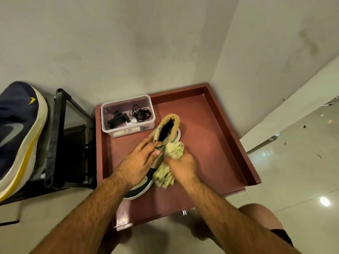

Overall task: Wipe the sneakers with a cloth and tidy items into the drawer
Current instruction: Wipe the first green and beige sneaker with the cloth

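A person's right hand (181, 166) bunches a yellow-green cloth (169, 165) against the side of a tan sneaker (167, 129), fingers curled around the wad, while the left hand (140, 159) grips the shoe's upper near the tongue, thumb pressed across it, to hold it steady. The sneaker lies on the dark red tray-like top (211, 136) of a small cabinet, heel far and toe near, and its toe end appears to overhang the near edge; a hard wiping stroke toward the body could, by this reading, push the shoe off if the left hand's hold slackens. A loose tail of cloth hangs below the right hand and might drag across the surface. Just beyond the heel, at the far left of the red top, sits a clear plastic container (108, 114) holding a tangled black cord (140, 112) and a dark clip-like object (117, 120); a backward shove could knock it. A navy sneaker (16, 129) waits on a black rack (55, 136) at left, well apart.
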